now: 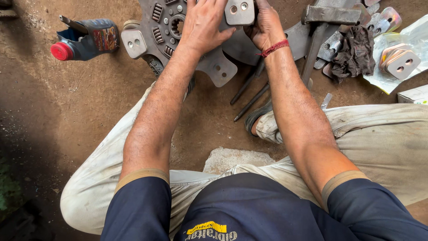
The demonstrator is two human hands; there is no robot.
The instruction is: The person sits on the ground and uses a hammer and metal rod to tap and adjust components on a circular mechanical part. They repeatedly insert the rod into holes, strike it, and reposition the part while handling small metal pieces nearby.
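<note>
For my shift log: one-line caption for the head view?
Both hands, left hand and right hand, press a friction pad onto a clutch disc.

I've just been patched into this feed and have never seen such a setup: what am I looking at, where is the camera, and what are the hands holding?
The one picture comes from a camera worn on a person's head, looking down at their own arms and lap as they sit on a dirt floor. Both hands work on a metal clutch disc with paddle-shaped arms. The left hand rests on the disc; the right hand, with a red thread at the wrist, grips a square grey pad with two holes. Nearby lie a grey bottle with a red cap, a hammer, thin metal rods, a dark rag and spare pads on plastic.
</note>
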